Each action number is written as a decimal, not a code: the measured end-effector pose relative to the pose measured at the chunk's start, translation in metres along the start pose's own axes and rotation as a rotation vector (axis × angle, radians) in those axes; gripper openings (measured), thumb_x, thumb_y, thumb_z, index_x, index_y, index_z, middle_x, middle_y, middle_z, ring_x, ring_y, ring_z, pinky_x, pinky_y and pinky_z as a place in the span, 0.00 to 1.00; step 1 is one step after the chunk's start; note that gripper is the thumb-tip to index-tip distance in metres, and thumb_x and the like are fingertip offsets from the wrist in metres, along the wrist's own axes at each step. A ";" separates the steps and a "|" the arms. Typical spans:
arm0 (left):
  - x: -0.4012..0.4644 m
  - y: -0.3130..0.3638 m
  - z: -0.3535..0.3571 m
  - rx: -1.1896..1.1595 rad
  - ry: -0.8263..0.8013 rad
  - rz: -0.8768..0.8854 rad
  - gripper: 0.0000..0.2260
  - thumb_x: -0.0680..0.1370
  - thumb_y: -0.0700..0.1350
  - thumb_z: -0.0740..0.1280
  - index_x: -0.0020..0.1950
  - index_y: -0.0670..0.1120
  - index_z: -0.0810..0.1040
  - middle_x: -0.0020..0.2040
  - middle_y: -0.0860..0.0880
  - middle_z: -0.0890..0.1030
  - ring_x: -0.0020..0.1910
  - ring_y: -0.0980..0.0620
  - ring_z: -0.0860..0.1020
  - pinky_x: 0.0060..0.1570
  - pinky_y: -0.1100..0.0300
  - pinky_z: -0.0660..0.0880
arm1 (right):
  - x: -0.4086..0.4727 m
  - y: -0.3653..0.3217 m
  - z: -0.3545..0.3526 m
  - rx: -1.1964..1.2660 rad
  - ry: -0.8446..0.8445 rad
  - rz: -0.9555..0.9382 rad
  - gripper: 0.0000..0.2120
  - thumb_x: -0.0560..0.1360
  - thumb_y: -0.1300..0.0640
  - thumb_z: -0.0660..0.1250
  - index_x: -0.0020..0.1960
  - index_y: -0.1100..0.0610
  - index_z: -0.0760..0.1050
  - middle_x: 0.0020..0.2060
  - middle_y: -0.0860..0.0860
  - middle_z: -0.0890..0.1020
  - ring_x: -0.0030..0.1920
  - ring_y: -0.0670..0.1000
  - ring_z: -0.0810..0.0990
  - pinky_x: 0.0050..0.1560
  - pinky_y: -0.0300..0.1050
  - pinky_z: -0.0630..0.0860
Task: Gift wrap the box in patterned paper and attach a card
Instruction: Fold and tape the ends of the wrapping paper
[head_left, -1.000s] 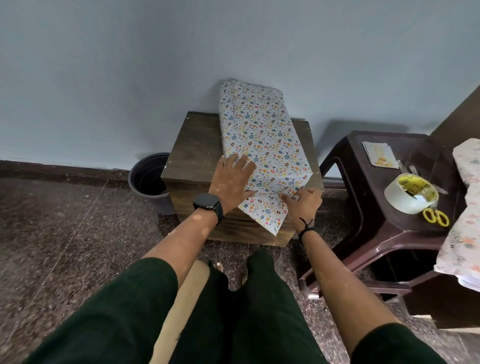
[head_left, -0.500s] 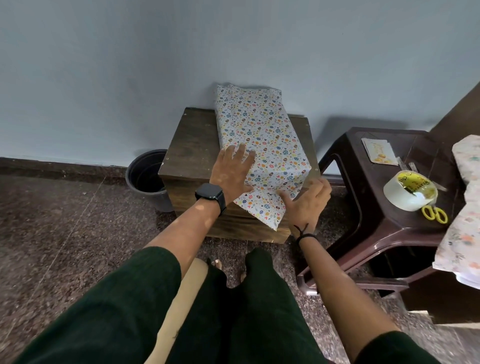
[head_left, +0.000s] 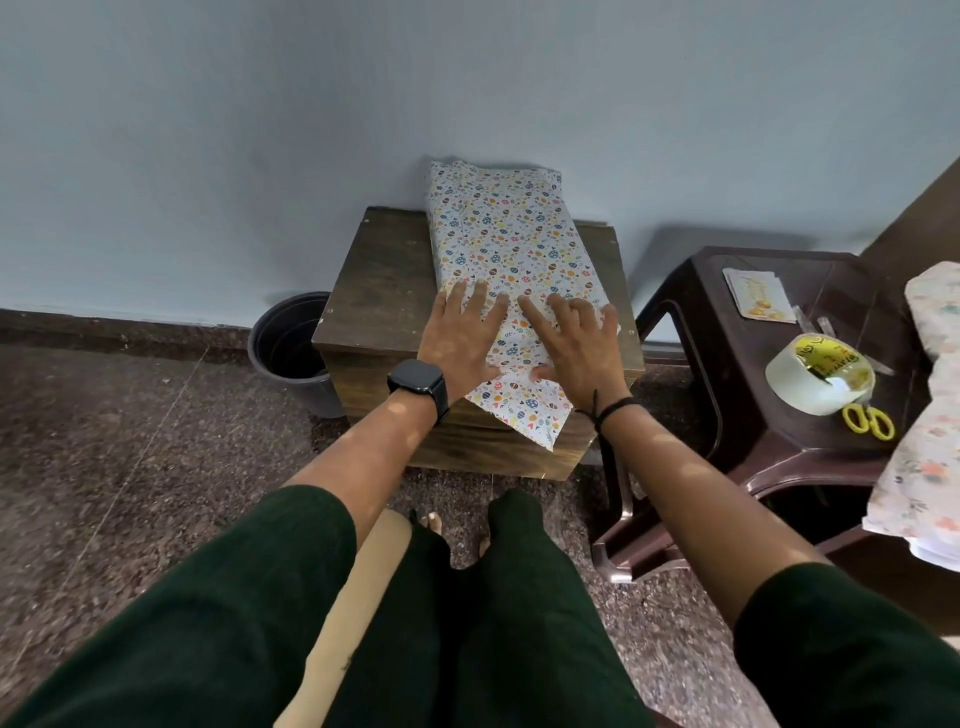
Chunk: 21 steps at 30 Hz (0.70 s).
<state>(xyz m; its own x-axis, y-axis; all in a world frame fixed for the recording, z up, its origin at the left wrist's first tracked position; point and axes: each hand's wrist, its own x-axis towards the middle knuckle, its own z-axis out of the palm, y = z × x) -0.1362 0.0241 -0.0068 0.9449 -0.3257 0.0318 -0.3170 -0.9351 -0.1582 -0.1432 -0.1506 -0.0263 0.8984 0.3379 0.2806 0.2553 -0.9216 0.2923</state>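
Box: a long box (head_left: 511, 249) covered in patterned paper (head_left: 519, 400) lies on a small wooden table (head_left: 374, 306), its far end against the wall and its near end at the table's front edge.
Left hand: the left hand (head_left: 460, 338) lies flat on the paper at the near end, fingers straight, holding nothing.
Right hand: the right hand (head_left: 576, 340) lies flat just beside it, fingers spread, also gripping nothing.
Loose flap: a pointed flap of paper hangs past the table's front edge, not yet folded or taped.
Handling: the paper looks thin, light and easy to crease or tear; the box beneath seems stiff. Pressing on the top face and pinching the flap by its tip looks safest.
Edges: the box fills the table's right part; little room on that side, bare wood to the left.
Nearby: a card (head_left: 761, 293), tape roll (head_left: 821, 374) and scissors (head_left: 870, 420) rest on a stool (head_left: 727, 415) to the right, near the right hand.
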 end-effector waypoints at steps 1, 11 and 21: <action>0.000 0.000 0.000 0.006 -0.002 0.006 0.43 0.73 0.61 0.68 0.77 0.48 0.46 0.77 0.42 0.50 0.76 0.40 0.49 0.73 0.44 0.49 | 0.000 0.005 0.001 -0.020 -0.001 -0.029 0.53 0.58 0.36 0.76 0.73 0.47 0.50 0.64 0.52 0.72 0.57 0.56 0.74 0.55 0.59 0.73; 0.000 -0.004 -0.003 0.030 -0.045 0.062 0.45 0.72 0.59 0.70 0.77 0.51 0.42 0.77 0.41 0.48 0.75 0.37 0.48 0.73 0.42 0.51 | -0.011 0.030 0.004 0.034 -0.057 -0.198 0.51 0.63 0.60 0.78 0.75 0.51 0.49 0.69 0.58 0.69 0.65 0.62 0.71 0.64 0.58 0.69; 0.000 -0.004 -0.005 0.055 -0.048 0.069 0.43 0.73 0.59 0.69 0.77 0.51 0.43 0.77 0.40 0.49 0.75 0.36 0.49 0.73 0.41 0.53 | -0.078 0.008 0.027 0.144 0.075 -0.238 0.52 0.60 0.61 0.76 0.76 0.52 0.51 0.70 0.58 0.64 0.70 0.59 0.59 0.73 0.59 0.51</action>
<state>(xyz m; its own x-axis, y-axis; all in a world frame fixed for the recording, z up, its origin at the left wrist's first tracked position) -0.1355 0.0273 -0.0009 0.9241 -0.3811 -0.0282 -0.3781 -0.9010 -0.2127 -0.2016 -0.1898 -0.0710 0.7796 0.5560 0.2881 0.5086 -0.8306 0.2267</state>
